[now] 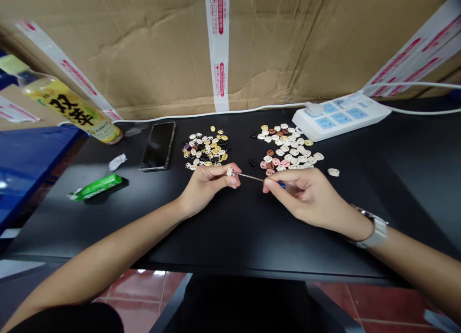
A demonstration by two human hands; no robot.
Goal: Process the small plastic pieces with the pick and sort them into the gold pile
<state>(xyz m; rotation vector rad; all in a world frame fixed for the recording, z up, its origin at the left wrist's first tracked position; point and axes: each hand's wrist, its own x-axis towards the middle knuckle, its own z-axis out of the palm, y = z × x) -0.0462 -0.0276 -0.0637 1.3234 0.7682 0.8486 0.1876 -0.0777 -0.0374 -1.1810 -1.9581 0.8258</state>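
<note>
My left hand (203,186) pinches a small white button-like piece (229,171) between thumb and fingertips. My right hand (311,198) is closed round a thin screwdriver (251,178), its blue-tinted handle mostly hidden in the palm. The metal shaft points left and its tip meets the white piece; how deep it goes cannot be made out. Just beyond my left hand lies a pile of small white, yellow and black pieces (207,150). Behind my right hand spreads another group of two-holed oval pieces (293,150), mostly white, with some pink and brown.
On the black table (230,237) a phone (157,145) lies left of the piles. Farther left are a green wrapped packet (97,187), a crumpled wrapper (117,162) and a yellow drink bottle (68,104). A white power strip (340,116) sits back right, below the cardboard wall (173,49).
</note>
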